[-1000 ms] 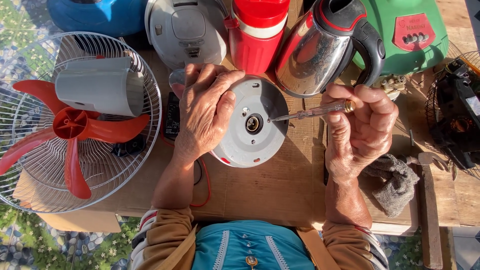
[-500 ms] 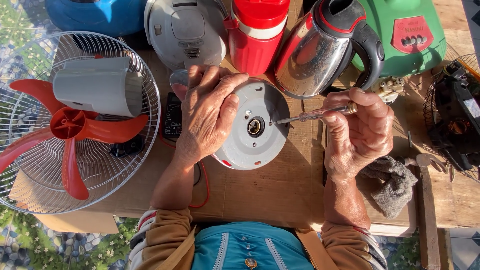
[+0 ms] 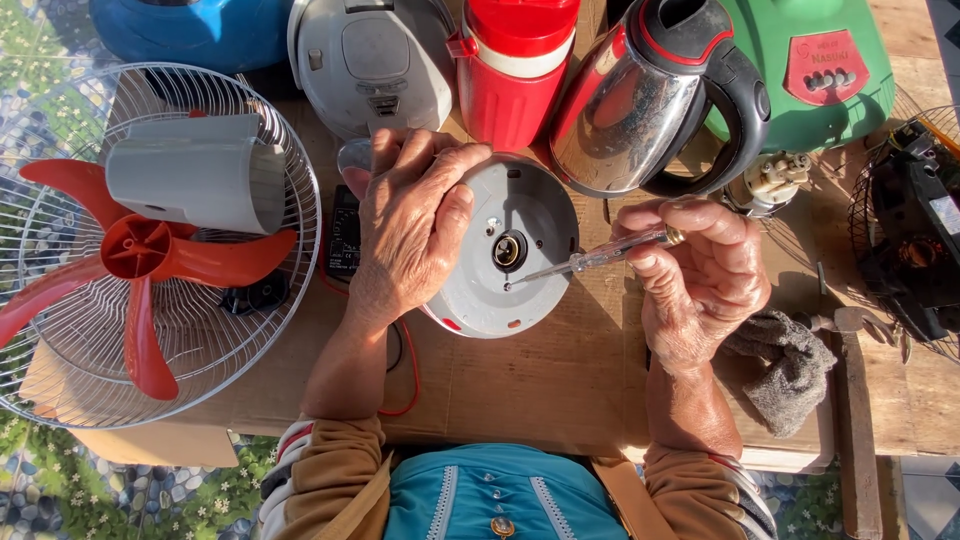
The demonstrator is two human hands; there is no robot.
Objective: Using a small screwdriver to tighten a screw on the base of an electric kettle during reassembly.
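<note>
My left hand [image 3: 412, 225] lies flat over the left side of a round grey kettle base [image 3: 515, 250], turned bottom-up on the wooden table, and holds it still. My right hand [image 3: 700, 275] grips a thin screwdriver [image 3: 585, 262] with a clear handle. The screwdriver's tip rests on the grey base just below its round centre socket [image 3: 508, 250].
A red-bladed fan in a wire cage [image 3: 150, 250] lies at left. Behind the base stand a grey rice cooker [image 3: 370, 60], a red flask [image 3: 515, 65], a steel kettle [image 3: 650, 100] and a green appliance [image 3: 825, 65]. A grey rag [image 3: 795, 365] and a hammer [image 3: 850, 400] lie at right.
The screwdriver tip has shifted slightly on the grey base, and my right hand has dropped a little lower. My left hand stays on the base.
</note>
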